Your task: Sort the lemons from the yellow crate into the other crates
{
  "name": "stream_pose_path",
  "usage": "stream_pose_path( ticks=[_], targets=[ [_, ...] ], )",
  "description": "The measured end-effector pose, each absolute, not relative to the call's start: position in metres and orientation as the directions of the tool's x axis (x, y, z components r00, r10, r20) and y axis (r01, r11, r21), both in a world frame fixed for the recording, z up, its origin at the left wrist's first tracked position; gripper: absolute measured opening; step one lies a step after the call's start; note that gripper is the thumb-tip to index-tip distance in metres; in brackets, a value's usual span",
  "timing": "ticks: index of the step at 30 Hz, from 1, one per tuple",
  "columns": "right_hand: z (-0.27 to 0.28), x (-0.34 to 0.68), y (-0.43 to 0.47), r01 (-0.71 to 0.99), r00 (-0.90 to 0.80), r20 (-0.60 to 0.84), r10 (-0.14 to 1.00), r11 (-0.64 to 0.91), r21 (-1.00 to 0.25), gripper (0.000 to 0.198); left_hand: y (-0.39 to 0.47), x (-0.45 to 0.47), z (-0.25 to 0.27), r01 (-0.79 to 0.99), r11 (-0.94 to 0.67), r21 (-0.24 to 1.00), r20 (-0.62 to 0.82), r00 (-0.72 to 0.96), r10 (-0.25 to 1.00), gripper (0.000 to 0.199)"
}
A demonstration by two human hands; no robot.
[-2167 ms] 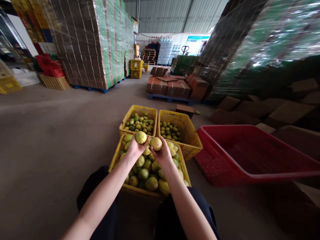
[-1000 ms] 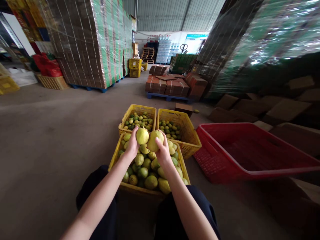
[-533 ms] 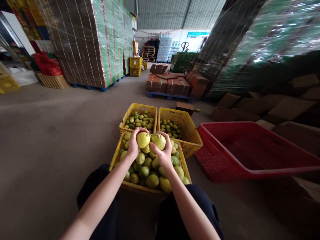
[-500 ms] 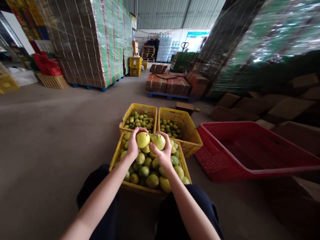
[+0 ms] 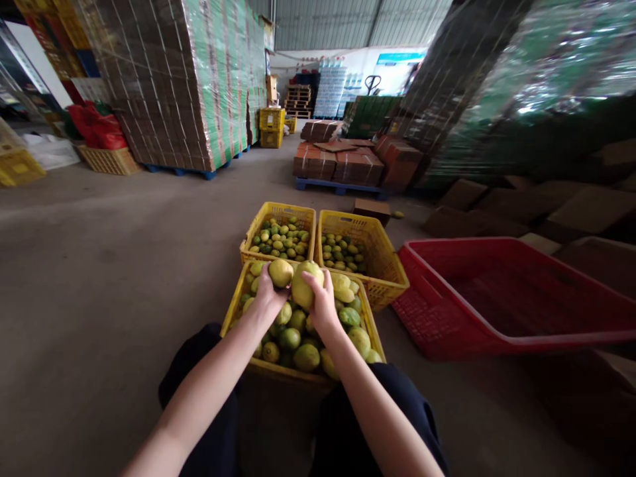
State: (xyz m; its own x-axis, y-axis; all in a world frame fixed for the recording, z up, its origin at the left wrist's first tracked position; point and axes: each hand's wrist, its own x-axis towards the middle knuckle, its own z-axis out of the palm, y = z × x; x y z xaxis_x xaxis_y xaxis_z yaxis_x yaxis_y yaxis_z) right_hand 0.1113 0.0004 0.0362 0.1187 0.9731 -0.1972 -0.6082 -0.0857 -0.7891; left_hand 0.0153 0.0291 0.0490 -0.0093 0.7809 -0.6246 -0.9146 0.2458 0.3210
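Note:
My left hand is closed round a yellow lemon, which shows above the fingers. Beside it my right hand grips a larger pale yellow lemon, thumb across its near side. Both lemons are held over the near yellow crate, which is filled with yellow and green lemons. Behind it stand two more yellow crates: the left one holds many small green-yellow lemons, and the right one has similar fruit toward its left side.
A large red bin stands to the right, with cardboard boxes piled behind it. Flattened cartons lie on a blue pallet ahead. Tall wrapped stacks rise on both sides. Grey floor extends to the left.
Both hands have turned the lemons in their grip. The right hand's lemon now stands more upright, and the left hand has rolled its palm upward. The view has shifted slightly.

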Motion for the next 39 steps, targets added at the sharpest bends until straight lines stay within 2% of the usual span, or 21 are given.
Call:
stream_pose_path(
  ticks=[3, 5, 10, 15, 20, 29, 34, 39],
  targets=[
    [0.045, 0.122, 0.008, -0.685, 0.181, -0.322, 0.929, -0.116, -0.72, 0.023, 0.031, 0.01, 0.052, -0.935, 0.239, 0.261, -0.592, 0.04, 0.805, 0.02],
    [0.048, 0.13, 0.014, -0.739, 0.16, -0.428, 0.89, -0.179, -0.65, 0.018, 0.032, 0.005, 0.055, -0.946, 0.223, 0.235, -0.572, 0.05, 0.818, 0.021],
    [0.034, 0.142, 0.025, -0.813, -0.006, -0.58, 0.815, -0.341, -0.471, 0.035, 0.031, -0.005, 0.061, -0.939, 0.122, 0.322, -0.515, -0.065, 0.855, 0.011],
    [0.029, 0.143, 0.025, -0.824, -0.031, -0.513, 0.858, -0.312, -0.473, 0.03, 0.026, -0.008, 0.065, -0.93, 0.228, 0.288, -0.498, 0.058, 0.865, 0.018],
    [0.035, 0.14, 0.02, -0.811, -0.121, -0.489, 0.864, -0.37, -0.454, 0.027, 0.024, -0.008, 0.064, -0.933, 0.226, 0.281, -0.508, 0.055, 0.86, 0.012],
    [0.033, 0.139, 0.022, -0.803, -0.083, -0.534, 0.841, -0.374, -0.464, 0.023, 0.026, -0.011, 0.055, -0.905, 0.229, 0.36, -0.501, 0.02, 0.865, 0.013],
    [0.04, 0.136, 0.017, -0.78, -0.068, -0.474, 0.878, -0.342, -0.523, 0.019, 0.024, -0.01, 0.054, -0.88, 0.23, 0.416, -0.418, 0.04, 0.908, 0.012],
    [0.046, 0.131, 0.011, -0.771, -0.094, -0.411, 0.907, -0.327, -0.546, 0.018, 0.017, -0.003, 0.059, -0.831, 0.166, 0.53, -0.253, 0.032, 0.967, 0.017]
  ],
)
